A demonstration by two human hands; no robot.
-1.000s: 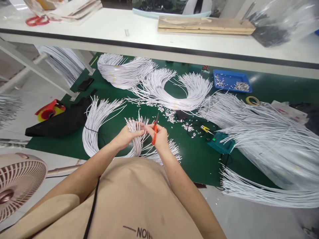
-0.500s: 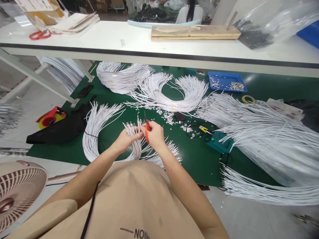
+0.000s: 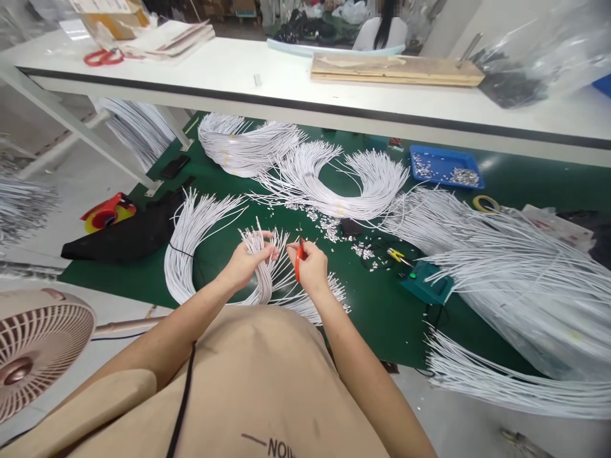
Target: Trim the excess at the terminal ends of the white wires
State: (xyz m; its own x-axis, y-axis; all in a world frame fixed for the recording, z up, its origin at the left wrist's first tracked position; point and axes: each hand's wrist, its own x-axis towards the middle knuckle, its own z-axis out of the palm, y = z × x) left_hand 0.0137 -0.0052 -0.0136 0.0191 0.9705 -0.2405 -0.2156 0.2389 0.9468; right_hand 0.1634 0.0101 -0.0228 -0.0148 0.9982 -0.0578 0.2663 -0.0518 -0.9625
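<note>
Bundle of white wires over the green mat

It rises before you; your left hand grasps the bundle of white wires below its ends; your right hand grips orange snips just beside them.

White for the wires, orange for the scissors, dark green for the mat. Blue for the tray, red and yellow for the dispenser, black for the cloth, yellow for the pliers, teal for the box. Beige with a black strap for the apron, white with a black edge stripe for the bench, pale pink for the fan.
</note>
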